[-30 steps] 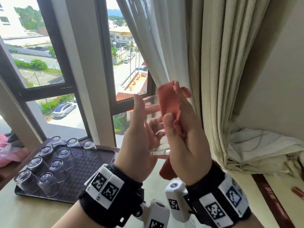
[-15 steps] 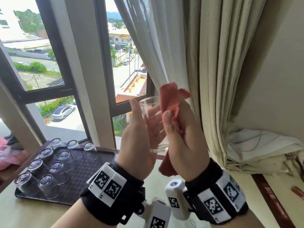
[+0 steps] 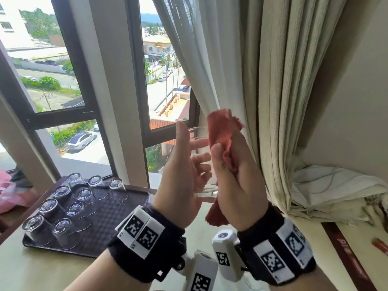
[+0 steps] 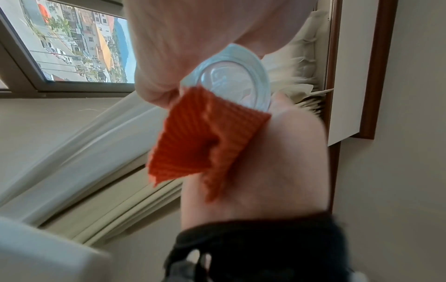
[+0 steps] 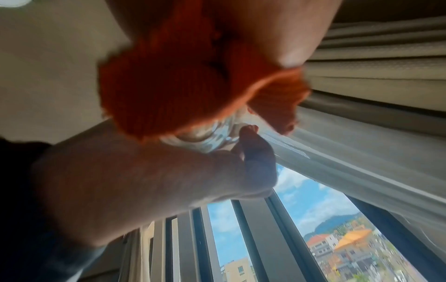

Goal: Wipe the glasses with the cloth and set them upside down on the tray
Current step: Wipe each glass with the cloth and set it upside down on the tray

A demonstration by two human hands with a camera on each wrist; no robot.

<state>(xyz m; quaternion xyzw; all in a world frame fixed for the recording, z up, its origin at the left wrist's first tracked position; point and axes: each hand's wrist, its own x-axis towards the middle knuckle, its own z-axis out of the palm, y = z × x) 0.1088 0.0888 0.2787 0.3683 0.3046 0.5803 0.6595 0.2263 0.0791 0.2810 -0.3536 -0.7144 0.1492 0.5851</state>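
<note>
— What had changed for us in that last second?

— Little on the left: the tray sat where it had been, its row of upturned glasses untouched. The change was in the middle. Our left hand had loosened its fingers, thumb pointing up, so the glass lay cradled between thumb and palm, and the cloth had slid higher along its wall under our right hand.

— So we were mid-wipe?

— We judged so; the outside was being rubbed, and turning it upside down onto the tray was not yet done (one free spot looked open near the tray's right side).

— And the poses?

— Both wrists were raised before the curtain, palms facing each other. Our left fingers stayed half-straight yet cupped round the glass, base towards us. Our right thumb and fingers pinched the cloth in a bunch, pressing it against the glass, a loose tail hanging below the wrist
</note>
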